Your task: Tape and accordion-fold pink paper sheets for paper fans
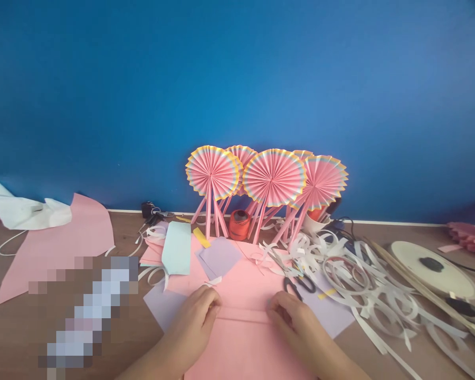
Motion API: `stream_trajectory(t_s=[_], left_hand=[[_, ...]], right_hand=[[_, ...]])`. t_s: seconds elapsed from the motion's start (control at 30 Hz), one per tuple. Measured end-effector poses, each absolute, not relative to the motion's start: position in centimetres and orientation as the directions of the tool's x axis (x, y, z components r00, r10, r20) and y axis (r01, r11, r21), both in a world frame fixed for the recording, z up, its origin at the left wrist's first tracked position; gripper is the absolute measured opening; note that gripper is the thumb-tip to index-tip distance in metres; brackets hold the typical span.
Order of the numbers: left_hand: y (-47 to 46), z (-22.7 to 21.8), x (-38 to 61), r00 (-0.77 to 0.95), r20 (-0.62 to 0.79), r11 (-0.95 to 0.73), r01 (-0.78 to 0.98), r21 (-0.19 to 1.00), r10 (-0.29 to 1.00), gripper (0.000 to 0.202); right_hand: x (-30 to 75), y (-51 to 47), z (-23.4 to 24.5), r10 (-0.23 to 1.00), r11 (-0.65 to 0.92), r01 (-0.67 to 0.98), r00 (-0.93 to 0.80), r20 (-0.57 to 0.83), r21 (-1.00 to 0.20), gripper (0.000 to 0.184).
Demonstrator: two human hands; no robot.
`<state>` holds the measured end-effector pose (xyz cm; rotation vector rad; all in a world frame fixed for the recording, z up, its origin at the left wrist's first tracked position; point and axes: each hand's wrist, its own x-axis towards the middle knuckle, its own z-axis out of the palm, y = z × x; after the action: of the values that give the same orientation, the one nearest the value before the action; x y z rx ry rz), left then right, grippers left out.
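Observation:
A pink paper sheet point(245, 348) lies in front of me, with a narrow folded strip running across it. My left hand point(198, 316) pinches one end of this fold, its fingers curled together. At the fold's other end, my right hand point(295, 316) is closed in a similar pinch. More pink paper point(237, 285) is under and beyond the fold. Black-handled scissors point(298, 287) lie just past my right hand. Lilac paper pieces point(224, 258) and a pale blue paper piece point(177, 248) rest farther back.
Several pleated pink paper fans point(274, 178) on paper sticks lean by the blue wall point(237, 79). An orange spool point(239, 225) stands below them. Curled white paper strips point(348, 269) spread rightward near a cream round lid point(433, 269). Left lie a large pink sheet point(67, 248) and a blurred-out item.

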<state>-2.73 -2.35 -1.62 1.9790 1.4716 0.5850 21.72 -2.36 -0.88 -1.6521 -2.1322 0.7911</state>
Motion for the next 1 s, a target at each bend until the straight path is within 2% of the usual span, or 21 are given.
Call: stream_trajectory(t_s=[0.5,0.77,0.9,1.0], left_hand=[[-2.15,-1.29,-2.70,0.285,-0.006,-0.204,0.699,0.685,0.958,0.015],[-2.36,-0.71,-2.73,0.282,-0.020,-0.201,0.731,0.652,0.959,0.017],[-2.40,-0.74,-2.60,0.313,0.018,-0.263,0.763,0.591,0.950,0.019],[-2.56,-1.07,-2.48,0.374,0.094,-0.371,0.793,0.483,0.923,0.022]], right_hand=[[21.56,-2.00,-0.57,0.968,0.117,0.730,-0.236,-0.088,-0.673,0.015],[21.47,-1.97,-0.46,0.967,0.142,0.735,-0.246,-0.065,-0.663,0.016],[21.60,-2.04,-0.70,0.966,0.154,0.753,-0.251,-0.063,-0.639,0.017],[21.74,-2.29,-1.11,0.960,0.212,0.789,-0.278,-0.027,-0.576,0.016]])
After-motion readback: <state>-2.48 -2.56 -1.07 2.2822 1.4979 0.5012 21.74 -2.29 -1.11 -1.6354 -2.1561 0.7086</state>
